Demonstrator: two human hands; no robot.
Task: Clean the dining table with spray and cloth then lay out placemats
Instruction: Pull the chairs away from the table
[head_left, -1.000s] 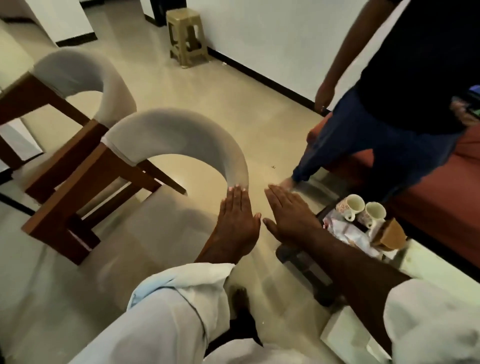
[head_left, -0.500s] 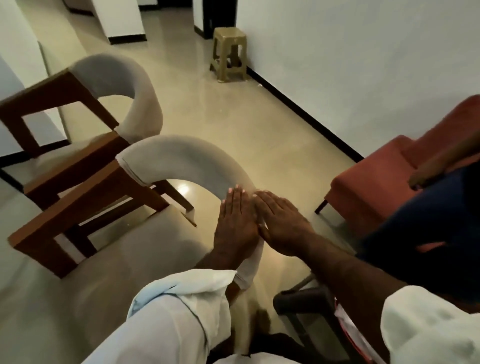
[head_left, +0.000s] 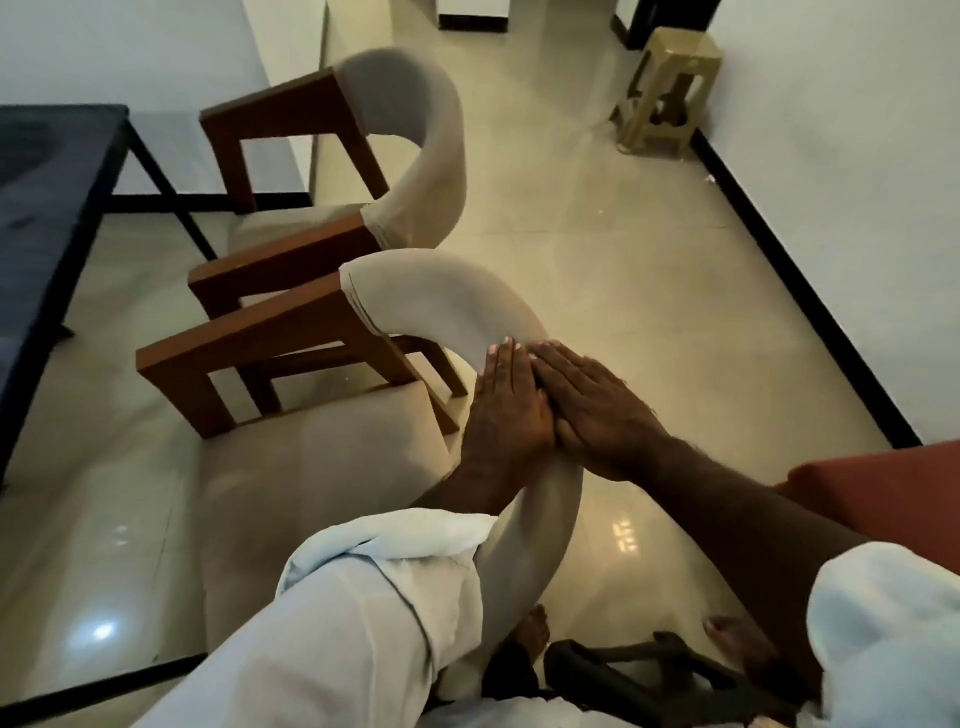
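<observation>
My left hand (head_left: 506, 410) and my right hand (head_left: 597, 410) are held out flat side by side, fingers straight, the right one overlapping the left at the thumb edge. They hover over or rest on the curved beige backrest of the near chair (head_left: 447, 306); I cannot tell whether they touch it. Neither hand holds anything. The dark dining table (head_left: 47, 208) shows at the far left. No spray bottle, cloth or placemats are in view.
A second wooden chair (head_left: 363, 156) with a beige back stands behind the first, beside the table. A tan plastic stool (head_left: 670, 88) is by the white wall at top right. A red sofa (head_left: 883, 493) edge is at right. Tiled floor lies between.
The view swung left: the standing person, the cups and most of the red sofa left the frame, and the dark table came in. My hands moved closer until they overlap.
</observation>
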